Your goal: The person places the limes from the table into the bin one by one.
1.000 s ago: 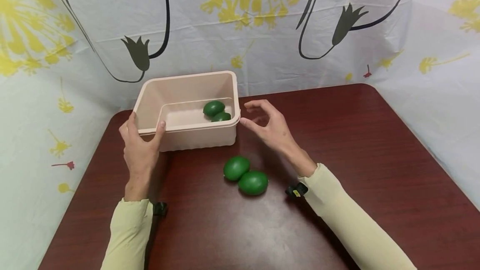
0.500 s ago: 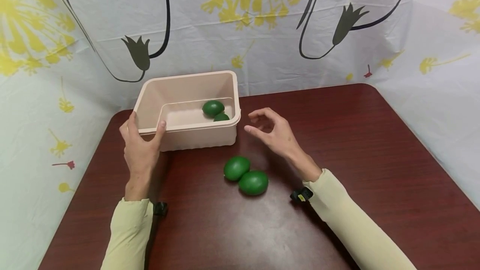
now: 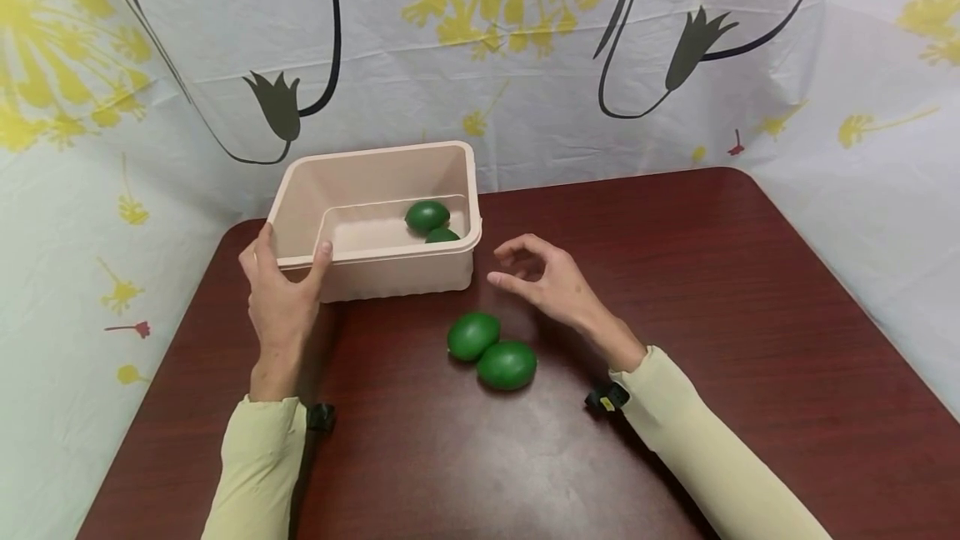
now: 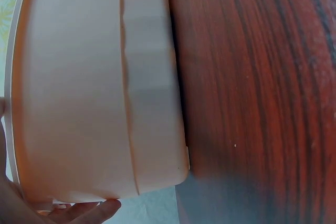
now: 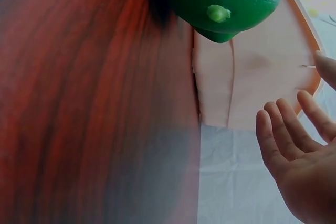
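Note:
A beige plastic bin stands at the back left of the table in the head view. My left hand grips its near left corner, thumb over the front rim and fingers round the side; in the left wrist view fingertips press its end wall. Two green limes lie inside at the right end, the nearer one partly hidden by the front wall. Two more limes lie side by side on the table before the bin. My right hand hovers right of the bin's corner, fingers loosely curved, holding nothing.
The dark red wood-grain table extends to the right of the bin and toward me. A white patterned cloth hangs behind the table and along both sides.
My right hand has drawn back from the bin's right corner, down and slightly right. The limes in the bin have shifted a little. My left hand stays at its corner.

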Tool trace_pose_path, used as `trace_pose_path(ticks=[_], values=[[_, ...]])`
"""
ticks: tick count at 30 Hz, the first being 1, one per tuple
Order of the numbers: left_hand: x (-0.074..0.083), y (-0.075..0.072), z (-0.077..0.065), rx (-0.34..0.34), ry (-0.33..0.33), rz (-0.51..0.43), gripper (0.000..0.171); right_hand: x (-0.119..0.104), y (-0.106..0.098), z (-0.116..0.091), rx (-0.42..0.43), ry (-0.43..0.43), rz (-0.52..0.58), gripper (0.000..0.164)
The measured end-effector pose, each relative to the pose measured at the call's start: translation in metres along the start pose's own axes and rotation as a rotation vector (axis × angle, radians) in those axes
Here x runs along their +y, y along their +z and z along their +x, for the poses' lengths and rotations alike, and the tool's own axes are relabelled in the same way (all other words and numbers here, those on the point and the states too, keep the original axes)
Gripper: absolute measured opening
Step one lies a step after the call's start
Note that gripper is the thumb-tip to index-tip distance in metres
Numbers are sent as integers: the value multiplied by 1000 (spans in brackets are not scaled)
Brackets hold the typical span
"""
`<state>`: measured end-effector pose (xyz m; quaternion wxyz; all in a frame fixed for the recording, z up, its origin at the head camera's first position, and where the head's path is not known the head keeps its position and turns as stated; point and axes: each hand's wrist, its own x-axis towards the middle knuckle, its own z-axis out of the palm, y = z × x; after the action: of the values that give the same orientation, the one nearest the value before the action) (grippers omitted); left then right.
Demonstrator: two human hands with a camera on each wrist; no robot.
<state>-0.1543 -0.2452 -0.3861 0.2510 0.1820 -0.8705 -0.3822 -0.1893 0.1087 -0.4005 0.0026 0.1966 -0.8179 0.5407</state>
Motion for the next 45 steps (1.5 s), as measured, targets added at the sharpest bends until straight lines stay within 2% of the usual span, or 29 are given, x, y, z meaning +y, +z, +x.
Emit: trace_pose_path(ticks=[6,12,30,35,45], values=[[0,0,0,3,5,-2,94,3,0,-3,-57,19,-1,36],[0,0,-1,0,1,-3,94,5,2,-6,-147,38,-6,46],[-1,0,-1,4,3,-1,94,7,11,-12,-376,1,-84,55],[-1,1,-2,2,6,-2,94,7,13,-13,-407,-9,-123,55],[-1,1,-2,4,4,-5,94,8,15,-14,-447,-22,-129,57]])
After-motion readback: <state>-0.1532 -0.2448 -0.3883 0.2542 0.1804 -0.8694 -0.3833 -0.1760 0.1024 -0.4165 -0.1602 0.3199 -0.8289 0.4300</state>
